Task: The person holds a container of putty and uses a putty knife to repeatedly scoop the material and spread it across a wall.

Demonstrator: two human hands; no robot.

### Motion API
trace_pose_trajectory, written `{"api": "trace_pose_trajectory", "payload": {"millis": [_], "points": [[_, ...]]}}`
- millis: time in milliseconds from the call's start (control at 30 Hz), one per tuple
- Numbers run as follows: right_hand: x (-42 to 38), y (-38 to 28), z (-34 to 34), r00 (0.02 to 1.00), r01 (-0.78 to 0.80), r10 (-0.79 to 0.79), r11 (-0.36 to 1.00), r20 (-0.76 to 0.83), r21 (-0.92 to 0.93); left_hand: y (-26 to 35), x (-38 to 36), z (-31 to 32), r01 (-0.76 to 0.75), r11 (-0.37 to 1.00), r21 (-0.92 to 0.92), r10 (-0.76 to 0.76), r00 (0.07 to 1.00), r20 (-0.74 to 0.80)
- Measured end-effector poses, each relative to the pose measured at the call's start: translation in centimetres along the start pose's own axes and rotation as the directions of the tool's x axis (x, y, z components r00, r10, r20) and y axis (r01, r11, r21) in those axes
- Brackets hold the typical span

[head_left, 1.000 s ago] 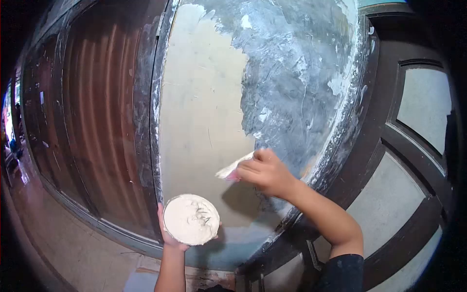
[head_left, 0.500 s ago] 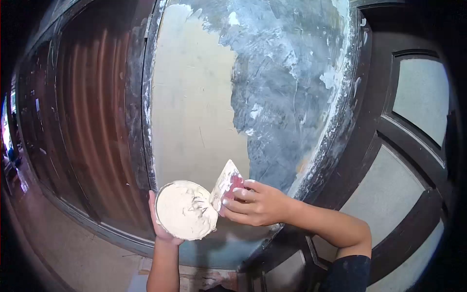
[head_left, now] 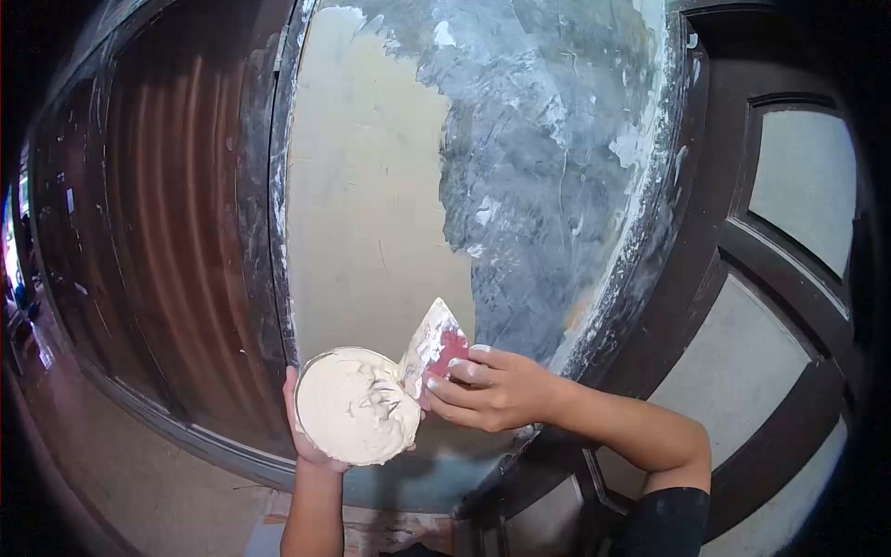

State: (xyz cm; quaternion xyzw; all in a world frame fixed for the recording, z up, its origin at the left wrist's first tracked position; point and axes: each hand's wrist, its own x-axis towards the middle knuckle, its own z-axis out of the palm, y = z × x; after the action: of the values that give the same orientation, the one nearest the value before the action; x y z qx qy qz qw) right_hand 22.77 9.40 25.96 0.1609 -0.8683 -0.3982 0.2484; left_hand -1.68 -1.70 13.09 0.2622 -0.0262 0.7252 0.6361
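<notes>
My left hand (head_left: 314, 453) supports a round tub (head_left: 297, 413) from below and the side, its fingers mostly hidden beneath it. Cream-coloured putty (head_left: 343, 399) fills the tub almost to the rim, with rough ridges on its right side. In my right hand (head_left: 497, 388) is a pinkish-red putty scraper (head_left: 449, 351), smeared with white putty and pointing upward. The scraper's lower left edge meets the tub's right rim. Behind both hands stands a wall (head_left: 380, 186), coated smooth cream on the left and bare, patchy grey-blue on the right.
A dark brown wooden panel (head_left: 176, 232) with vertical ridges lies to the left of the wall. On the right is a dark door frame (head_left: 770, 251) with pale panels. The floor (head_left: 148, 455) shows at lower left.
The tub has shifted slightly right and down, closer against the scraper. The scraper has tipped up a little, and more of its red face shows.
</notes>
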Motion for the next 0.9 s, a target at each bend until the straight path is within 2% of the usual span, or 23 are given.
{"api": "trace_pose_trajectory", "payload": {"millis": [33, 133, 167, 233, 267, 300, 367, 400, 433, 533, 600, 633, 800, 900], "points": [[0.0, 0.0, 0.1, 1.000, 0.001, -0.001, 1.000, 0.000, 0.000, -0.1, 0.0, -0.3, -0.009, 0.999, 0.040, 0.010, 0.999, -0.034], [-0.1, -0.1, 0.5, 0.999, -0.016, 0.016, 1.000, -0.032, 0.014, 0.0, -0.1, -0.3, 0.015, 0.999, 0.046, -0.015, 1.000, -0.005], [-0.2, -0.1, 0.6, 0.999, -0.016, 0.017, 1.000, -0.032, 0.015, -0.2, -0.2, -0.5, -0.007, 0.999, 0.047, 0.010, 0.997, -0.074], [-0.4, 0.0, 0.7, 1.000, -0.011, 0.011, 1.000, -0.029, 0.009, -0.1, -0.2, 0.5, 0.075, 0.997, -0.009, -0.073, 0.987, 0.145], [-0.5, 0.0, 0.6, 0.999, -0.019, 0.020, 1.000, -0.042, 0.012, -0.2, -0.2, -0.5, 0.015, 1.000, 0.025, -0.015, 1.000, 0.018], [-0.6, 0.0, 0.6, 0.999, -0.020, 0.021, 1.000, -0.042, 0.013, -0.1, -0.1, -0.2, 0.016, 1.000, 0.024, -0.016, 1.000, 0.017], [-0.8, -0.1, 0.8, 0.996, -0.043, 0.043, 0.999, -0.075, 0.001, 0.1, 0.2, 0.9, -0.098, 0.904, -0.416, -0.048, 0.944, -0.326], [-0.6, -0.2, 0.6, 0.995, -0.064, 0.063, 0.998, -0.074, -0.003, -0.4, -0.1, 0.2, 0.019, 0.992, -0.125, -0.036, 0.990, -0.137], [-0.6, -0.3, 0.6, 0.995, -0.063, 0.063, 0.998, -0.074, -0.003, -0.4, -0.2, 0.2, 0.056, 0.997, -0.051, -0.060, 0.995, -0.076], [-0.7, -0.4, 0.8, 0.989, -0.099, 0.095, 0.994, -0.114, -0.036, -0.7, -0.1, -0.6, 0.001, 0.991, -0.136, -0.021, 0.989, -0.146], [-0.8, -0.6, 0.9, 0.987, -0.117, 0.112, 0.992, -0.119, -0.038, -0.8, -0.3, 0.0, 0.023, 1.000, 0.001, -0.023, 1.000, 0.005], [-0.9, -0.6, 1.0, 0.984, -0.133, 0.127, 0.990, -0.126, -0.040, -0.9, -0.3, 0.4, 0.028, 0.998, 0.050, -0.025, 0.998, -0.059], [-1.0, -0.6, 0.7, 0.973, -0.182, 0.176, 0.983, -0.152, -0.033, -1.4, 0.0, -0.1, 0.035, 0.999, -0.032, -0.034, 0.999, 0.032], [-1.3, 0.1, 0.4, 0.962, -0.217, 0.211, 0.976, -0.175, -0.017, -1.5, 0.0, -0.1, 0.036, 0.999, 0.031, -0.034, 0.998, -0.053]]}}
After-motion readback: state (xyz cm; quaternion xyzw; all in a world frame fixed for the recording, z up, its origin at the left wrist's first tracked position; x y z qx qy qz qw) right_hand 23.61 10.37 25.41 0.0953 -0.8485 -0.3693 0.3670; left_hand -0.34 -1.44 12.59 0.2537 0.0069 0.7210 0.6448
